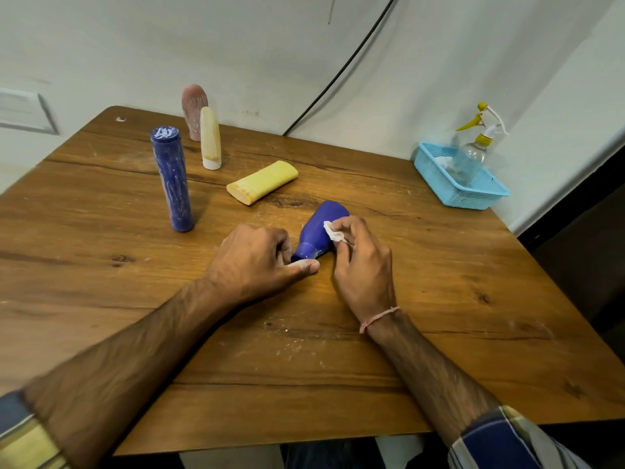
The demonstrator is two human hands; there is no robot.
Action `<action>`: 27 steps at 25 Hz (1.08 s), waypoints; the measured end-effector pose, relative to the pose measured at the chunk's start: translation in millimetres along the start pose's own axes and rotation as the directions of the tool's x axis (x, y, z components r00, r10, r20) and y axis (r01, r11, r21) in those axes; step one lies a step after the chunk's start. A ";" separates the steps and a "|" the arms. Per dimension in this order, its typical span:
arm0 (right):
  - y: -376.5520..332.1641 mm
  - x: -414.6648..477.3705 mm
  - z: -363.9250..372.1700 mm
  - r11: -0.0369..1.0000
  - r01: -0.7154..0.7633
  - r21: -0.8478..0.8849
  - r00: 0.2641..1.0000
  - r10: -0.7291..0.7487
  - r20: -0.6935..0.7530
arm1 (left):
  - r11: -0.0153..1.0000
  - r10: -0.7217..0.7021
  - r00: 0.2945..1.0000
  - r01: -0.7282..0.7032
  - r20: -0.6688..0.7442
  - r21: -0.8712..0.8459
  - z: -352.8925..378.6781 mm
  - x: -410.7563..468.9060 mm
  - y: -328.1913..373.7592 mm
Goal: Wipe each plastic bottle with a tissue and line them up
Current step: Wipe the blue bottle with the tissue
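Observation:
A short blue bottle [318, 228] lies on its side on the wooden table [439, 333], neck toward me. My left hand [260, 262] grips its neck end. My right hand [363, 262] pinches a small white tissue [333, 233] against the bottle's side. A tall blue cylinder bottle [171, 179] smeared with white stands to the left. Behind it stand a cream bottle [210, 138] on its white cap and a pink bottle [194, 108]. A yellow bottle [262, 182] lies flat in the middle.
A light blue basket [473, 194] at the right edge of the table holds a clear spray bottle [471, 154] with a yellow trigger. White dust specks lie on the table near me. A black cable [338, 72] runs down the wall behind.

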State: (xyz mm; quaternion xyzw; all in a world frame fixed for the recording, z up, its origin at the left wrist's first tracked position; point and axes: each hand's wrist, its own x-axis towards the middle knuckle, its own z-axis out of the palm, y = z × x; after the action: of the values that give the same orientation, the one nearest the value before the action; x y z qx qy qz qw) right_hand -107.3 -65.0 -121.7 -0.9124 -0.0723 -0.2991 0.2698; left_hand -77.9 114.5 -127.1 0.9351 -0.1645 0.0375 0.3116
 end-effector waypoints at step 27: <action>0.3 -5.9 -6.8 0.801 -0.399 0.446 0.908 0.414 0.069 | 0.985 0.143 0.974 -0.157 -0.177 -0.072 -1.6 -8.1 4.1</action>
State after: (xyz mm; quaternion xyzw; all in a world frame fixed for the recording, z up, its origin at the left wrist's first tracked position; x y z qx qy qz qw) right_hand -115.5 -68.6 -120.7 -0.8139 0.0618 -0.2238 0.5325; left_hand -86.9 114.7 -124.8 0.8991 -0.2088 0.1340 0.3606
